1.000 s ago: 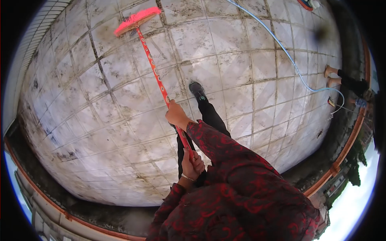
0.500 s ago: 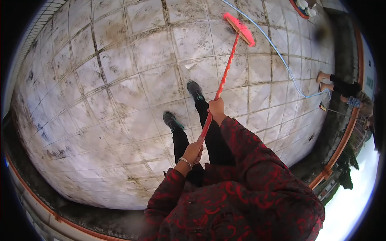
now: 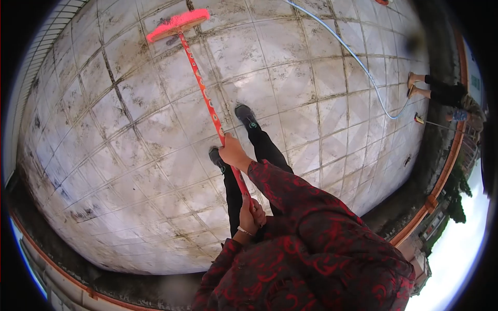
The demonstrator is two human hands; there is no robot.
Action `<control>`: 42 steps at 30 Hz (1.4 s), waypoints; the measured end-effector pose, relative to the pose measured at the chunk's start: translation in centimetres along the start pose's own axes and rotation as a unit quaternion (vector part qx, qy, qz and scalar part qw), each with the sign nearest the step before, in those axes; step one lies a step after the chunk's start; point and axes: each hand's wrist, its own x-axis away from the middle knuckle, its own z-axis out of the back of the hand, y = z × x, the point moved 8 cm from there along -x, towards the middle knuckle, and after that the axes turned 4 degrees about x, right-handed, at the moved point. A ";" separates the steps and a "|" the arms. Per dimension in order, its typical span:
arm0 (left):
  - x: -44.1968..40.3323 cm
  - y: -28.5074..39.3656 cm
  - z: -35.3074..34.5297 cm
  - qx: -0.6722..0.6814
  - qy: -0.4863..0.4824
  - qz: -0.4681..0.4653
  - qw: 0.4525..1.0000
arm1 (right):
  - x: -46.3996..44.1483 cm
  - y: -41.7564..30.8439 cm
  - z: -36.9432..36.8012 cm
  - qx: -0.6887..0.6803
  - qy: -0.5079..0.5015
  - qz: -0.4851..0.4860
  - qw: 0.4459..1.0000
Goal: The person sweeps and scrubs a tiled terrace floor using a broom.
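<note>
A broom with a red patterned handle [image 3: 201, 85] and bright pink bristles [image 3: 177, 23] reaches away from me to the upper left, its head on the stained tiled floor [image 3: 290, 88]. My right hand [image 3: 233, 151] is wrapped round the middle of the handle. Lower down, close to my body, my left hand [image 3: 252, 216], with a bracelet at the wrist, is closed round the handle's end. Both my shoes show on the tiles, to either side of the handle.
A light blue hose [image 3: 358, 58] curves over the floor at the upper right. Another person [image 3: 448, 96] stands at the right edge beside a long-handled tool [image 3: 420, 118]. A low wall with an orange rail [image 3: 447, 179] borders the floor.
The broom head has swung from the upper right, near the hose, across to the upper left. My right hand has moved left with the handle.
</note>
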 end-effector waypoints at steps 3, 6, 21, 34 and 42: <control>-1.3 -1.9 -0.1 -0.056 0.028 0.044 0.997 | 0.6 3.8 4.9 -0.025 0.050 -0.060 0.997; -3.2 -1.1 -1.3 -0.215 0.062 0.080 0.971 | -1.1 11.1 8.1 -0.107 0.135 -0.113 0.979; -13.3 9.9 -22.3 -0.780 -0.001 -0.065 0.622 | -4.4 18.5 27.2 -0.586 0.333 -0.203 0.711; -14.1 5.3 -20.6 -0.582 0.031 0.061 0.810 | -5.3 20.0 29.1 -0.451 0.344 -0.227 0.792; -13.5 5.0 -17.5 -0.790 0.006 -0.026 0.613 | 0.9 23.9 23.2 -0.566 0.341 -0.279 0.697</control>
